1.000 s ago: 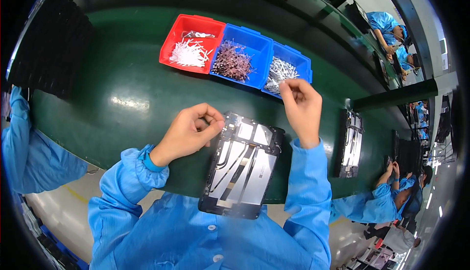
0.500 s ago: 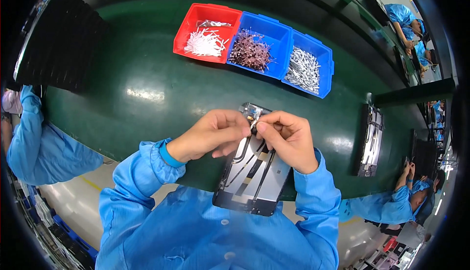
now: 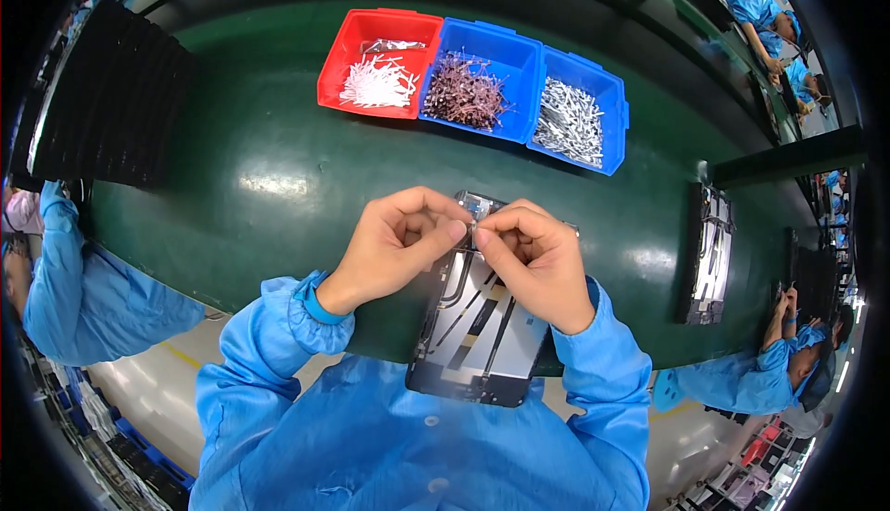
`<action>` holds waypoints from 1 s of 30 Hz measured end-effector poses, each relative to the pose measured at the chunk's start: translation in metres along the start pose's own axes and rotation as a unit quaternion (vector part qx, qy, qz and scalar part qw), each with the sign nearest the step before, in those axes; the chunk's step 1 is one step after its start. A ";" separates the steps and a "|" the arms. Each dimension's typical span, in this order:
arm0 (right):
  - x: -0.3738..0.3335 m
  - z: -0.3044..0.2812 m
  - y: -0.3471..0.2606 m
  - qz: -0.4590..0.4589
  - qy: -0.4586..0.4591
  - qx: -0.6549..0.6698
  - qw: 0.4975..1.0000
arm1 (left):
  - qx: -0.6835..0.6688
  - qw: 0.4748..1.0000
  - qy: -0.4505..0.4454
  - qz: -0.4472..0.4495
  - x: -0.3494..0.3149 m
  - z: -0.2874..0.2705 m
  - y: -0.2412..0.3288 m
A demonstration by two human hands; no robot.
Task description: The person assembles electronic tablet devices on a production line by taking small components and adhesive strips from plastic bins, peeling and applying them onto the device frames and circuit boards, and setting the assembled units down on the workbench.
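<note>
An opened tablet-like device lies before me at the near edge of the green table. Its silver plate, thin black cables and dark frame face up. Over its far end, my left hand and my right hand meet, each with thumb and index finger pinched together. Something small and pale seems to sit between the fingertips; its kind is too small to make out. Beyond my hands stand a red bin of white strips, a blue bin of brownish thin parts, and another blue bin of silvery small pieces.
On the left stands a tall stack of black trays. At the right lies another stack of similar silver-plated devices, near a dark shelf post. Co-workers in blue sit on the left and right.
Both hands have shifted slightly toward the far end of the device and drawn their fingertips closer together. The view has tilted a little. A white strip seen earlier at the fingers is now mostly hidden.
</note>
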State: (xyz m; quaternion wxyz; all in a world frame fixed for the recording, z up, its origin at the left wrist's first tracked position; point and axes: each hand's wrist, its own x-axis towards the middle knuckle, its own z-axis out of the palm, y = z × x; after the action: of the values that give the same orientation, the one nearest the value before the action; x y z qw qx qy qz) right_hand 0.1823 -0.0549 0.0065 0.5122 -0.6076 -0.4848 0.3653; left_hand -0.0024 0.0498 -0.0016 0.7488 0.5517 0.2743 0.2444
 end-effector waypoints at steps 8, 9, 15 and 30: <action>-0.001 -0.002 -0.007 -0.108 0.003 -0.176 0.979 | 0.016 0.996 -0.010 -0.091 0.003 -0.006 0.009; -0.001 0.000 -0.007 -0.155 0.015 -0.210 0.965 | -0.037 0.991 -0.032 -0.127 0.005 -0.011 0.009; -0.001 -0.001 -0.011 -0.222 0.048 -0.203 0.952 | 0.053 0.971 0.184 0.142 0.032 -0.030 -0.004; -0.024 -0.041 -0.006 0.021 0.114 0.137 0.984 | 0.263 0.937 0.191 0.125 -0.010 -0.030 0.007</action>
State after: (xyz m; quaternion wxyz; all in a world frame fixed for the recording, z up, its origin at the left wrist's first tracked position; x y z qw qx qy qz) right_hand 0.2138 -0.0887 0.0193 0.6349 -0.5790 -0.3560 0.3672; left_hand -0.0302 0.0656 -0.0008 0.4735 0.7021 0.3952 0.3559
